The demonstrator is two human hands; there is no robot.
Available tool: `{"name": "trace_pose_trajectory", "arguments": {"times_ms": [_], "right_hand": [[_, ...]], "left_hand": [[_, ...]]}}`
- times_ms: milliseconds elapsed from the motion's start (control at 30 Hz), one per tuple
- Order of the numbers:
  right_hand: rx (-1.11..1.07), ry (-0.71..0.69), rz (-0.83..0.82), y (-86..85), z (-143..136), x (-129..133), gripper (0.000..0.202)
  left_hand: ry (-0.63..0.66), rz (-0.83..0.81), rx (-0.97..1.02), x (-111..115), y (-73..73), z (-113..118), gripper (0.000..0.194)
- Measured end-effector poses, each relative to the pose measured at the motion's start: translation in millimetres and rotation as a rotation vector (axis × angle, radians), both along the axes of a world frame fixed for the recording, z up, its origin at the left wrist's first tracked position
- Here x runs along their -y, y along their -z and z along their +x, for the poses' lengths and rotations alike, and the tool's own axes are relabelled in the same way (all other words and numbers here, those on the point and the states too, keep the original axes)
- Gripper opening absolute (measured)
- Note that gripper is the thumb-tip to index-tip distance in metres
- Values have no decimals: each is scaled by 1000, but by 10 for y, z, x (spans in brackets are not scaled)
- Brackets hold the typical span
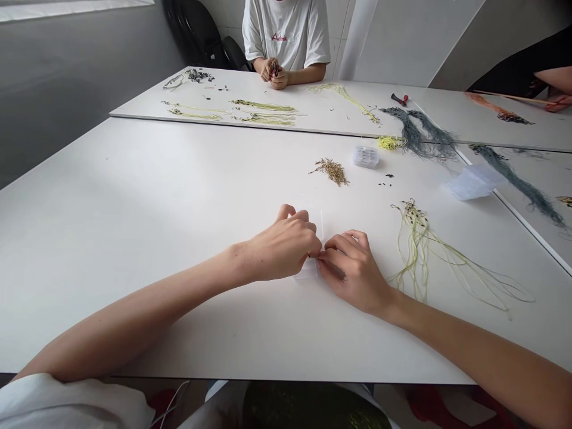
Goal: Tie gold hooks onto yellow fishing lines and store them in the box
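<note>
A clear plastic box (306, 271) lies on the white table, mostly covered by my hands. My left hand (290, 241) is over it, fingers curled and pinched together. A tiny dark bit shows at its fingertips, too small to name. My right hand (353, 265) meets it from the right, with thumb and fingers closed at the box's edge; what they pinch is hidden. Right of my right hand lies a bundle of yellow-green fishing lines (417, 238) with dark hooks at the top. Beyond my hands is a pile of gold-coloured hooks (333, 171).
A small lidded clear box (365, 157) stands behind, near yellow line (391, 143) and grey-blue strands (413, 134). Another clear box (474, 182) sits at right. Across the table a person in a white shirt (286, 36) holds a red-and-black tool. Another person's hand (558, 100) is far right.
</note>
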State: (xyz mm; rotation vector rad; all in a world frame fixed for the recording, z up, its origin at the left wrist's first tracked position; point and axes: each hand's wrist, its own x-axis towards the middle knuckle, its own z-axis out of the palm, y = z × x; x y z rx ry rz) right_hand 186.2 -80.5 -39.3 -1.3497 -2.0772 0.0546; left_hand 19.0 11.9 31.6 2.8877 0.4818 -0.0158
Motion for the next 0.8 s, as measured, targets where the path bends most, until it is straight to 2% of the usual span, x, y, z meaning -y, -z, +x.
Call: {"name": "trace_pose_trajectory", "arguments": {"times_ms": [267,600,800], "right_hand": [[-36,-2,-29,-5,10,-12,13],[-47,5,-44,-2,11,-20,12],[-218,60,-167,-17,0,-66,10]], "left_hand": [[-25,-63,38,-2,16,8,20],[-12,-37,16,-13,23,0,21],[-20,5,19,-11,15,-9,17]]}}
